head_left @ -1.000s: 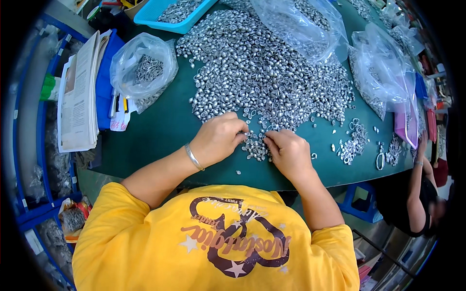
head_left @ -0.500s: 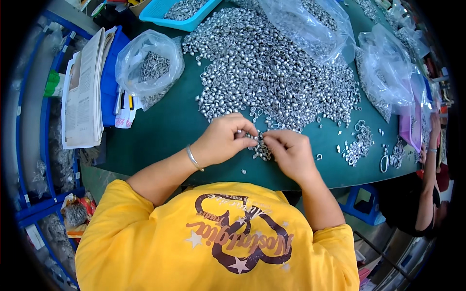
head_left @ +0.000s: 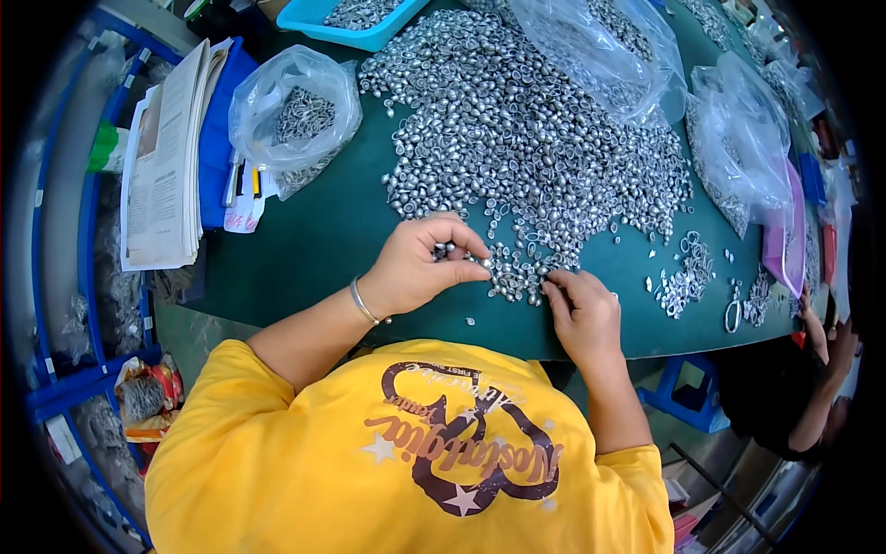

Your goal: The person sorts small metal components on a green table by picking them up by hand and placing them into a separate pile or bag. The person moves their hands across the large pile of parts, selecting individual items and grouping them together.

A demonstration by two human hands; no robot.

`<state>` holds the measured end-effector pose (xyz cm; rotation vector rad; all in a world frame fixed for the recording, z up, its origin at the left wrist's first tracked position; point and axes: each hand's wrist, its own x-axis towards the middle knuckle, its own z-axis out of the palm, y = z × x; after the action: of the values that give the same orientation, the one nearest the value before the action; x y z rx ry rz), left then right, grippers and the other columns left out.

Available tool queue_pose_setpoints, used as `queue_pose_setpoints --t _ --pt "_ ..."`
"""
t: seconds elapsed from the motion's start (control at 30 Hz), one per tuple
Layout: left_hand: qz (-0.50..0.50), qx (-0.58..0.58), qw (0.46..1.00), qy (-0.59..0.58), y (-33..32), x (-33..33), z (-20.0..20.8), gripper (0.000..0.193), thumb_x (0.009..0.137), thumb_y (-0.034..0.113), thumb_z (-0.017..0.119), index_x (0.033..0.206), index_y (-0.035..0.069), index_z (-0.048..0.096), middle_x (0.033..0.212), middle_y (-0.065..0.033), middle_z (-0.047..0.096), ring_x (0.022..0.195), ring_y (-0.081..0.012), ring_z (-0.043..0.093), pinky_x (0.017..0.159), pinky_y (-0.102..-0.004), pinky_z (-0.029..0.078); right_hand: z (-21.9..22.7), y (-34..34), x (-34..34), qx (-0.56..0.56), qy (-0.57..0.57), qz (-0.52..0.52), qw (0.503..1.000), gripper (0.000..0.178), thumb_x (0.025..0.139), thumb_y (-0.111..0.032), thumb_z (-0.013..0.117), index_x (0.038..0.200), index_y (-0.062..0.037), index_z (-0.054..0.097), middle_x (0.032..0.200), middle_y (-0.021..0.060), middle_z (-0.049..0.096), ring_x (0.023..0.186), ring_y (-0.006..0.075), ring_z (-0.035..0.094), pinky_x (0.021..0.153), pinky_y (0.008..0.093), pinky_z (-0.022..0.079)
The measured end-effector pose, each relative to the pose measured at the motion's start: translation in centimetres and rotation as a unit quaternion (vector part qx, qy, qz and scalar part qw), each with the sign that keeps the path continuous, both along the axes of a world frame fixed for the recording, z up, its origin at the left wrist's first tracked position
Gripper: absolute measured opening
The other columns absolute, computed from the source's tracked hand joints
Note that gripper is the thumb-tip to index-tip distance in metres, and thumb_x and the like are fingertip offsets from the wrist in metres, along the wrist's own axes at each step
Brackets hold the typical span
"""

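Note:
A broad heap of small silver oval metal pieces (head_left: 526, 148) covers the middle of the green table (head_left: 305, 249). Nearer to me, a smaller cluster of the same pieces (head_left: 514, 274) lies between my hands, joined to the heap's front edge. My left hand (head_left: 411, 268), with a bangle at the wrist, is curled round several of these pieces, and its thumb and index finger pinch at the cluster's left side. At the right side of the cluster, my right hand (head_left: 588, 319) has thumb and fingers drawn together, touching its edge. Whether a piece sits in those fingertips is hidden.
Clear plastic bags of metal parts stand left (head_left: 295, 120) and right (head_left: 738, 138). A blue basket (head_left: 369, 37) is at the back, newspapers (head_left: 166, 166) at left. Small parts (head_left: 683, 277) and a pink tray (head_left: 783, 231) lie right, near another person's arm (head_left: 821, 397).
My right hand has drawn away from the left, to the right and slightly nearer me. More pieces now lie between my hands. The other person's arm has lowered.

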<state>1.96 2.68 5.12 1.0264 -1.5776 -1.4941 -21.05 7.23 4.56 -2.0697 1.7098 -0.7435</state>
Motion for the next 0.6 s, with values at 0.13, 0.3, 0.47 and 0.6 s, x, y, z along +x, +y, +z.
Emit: queue_pose_setpoints --t 0.13,0.3,0.47,0.6 --pt "-0.009 -0.016 1.0 0.008 0.1 0.0 0.2 0.016 0.068 -0.001 0.072 0.081 0.003 0.062 0.076 0.0005 0.053 0.064 -0.006 0.045 0.061 -0.0187 0.038 0.1 0.0 0.4 -0.011 0.044 -0.023 0.999 0.008 0.075 -0.01 0.065 0.081 -0.0056 0.063 0.069 0.0098 0.058 0.061 0.028 0.058 0.052 0.0353 0.047" --pt "0.007 0.017 1.0 0.017 0.3 -0.2 0.3 0.015 0.07 -0.003 0.068 0.083 0.001 0.061 0.076 -0.0002 0.053 0.062 -0.0064 0.045 0.057 -0.0185 0.037 0.2 -0.3 0.6 -0.001 0.043 0.009 0.999 0.007 0.075 -0.009 0.063 0.082 -0.006 0.063 0.071 0.01 0.058 0.062 0.0285 0.058 0.053 0.0358 0.047" --pt "0.006 0.349 0.883 0.314 0.1 1.1 0.0 0.013 0.078 -0.001 0.055 0.091 0.001 0.055 0.071 -0.0026 0.051 0.058 -0.0064 0.042 0.045 -0.0174 0.03 0.4 -0.8 -0.4 0.033 -0.097 -0.002 0.995 0.006 0.074 -0.005 0.063 0.08 -0.0035 0.063 0.07 0.0117 0.059 0.062 0.029 0.058 0.055 0.034 0.047" --pt "0.042 0.354 0.883 0.304 -0.4 0.8 0.2 0.007 0.083 0.004 0.053 0.089 0.001 0.056 0.062 -0.0007 0.048 0.05 -0.0047 0.038 0.041 -0.0164 0.027 1.1 -1.0 -1.0 0.066 -0.08 -0.042 0.994 0.004 0.073 -0.003 0.063 0.078 -0.0029 0.063 0.071 0.0122 0.06 0.063 0.0283 0.059 0.056 0.0334 0.047"
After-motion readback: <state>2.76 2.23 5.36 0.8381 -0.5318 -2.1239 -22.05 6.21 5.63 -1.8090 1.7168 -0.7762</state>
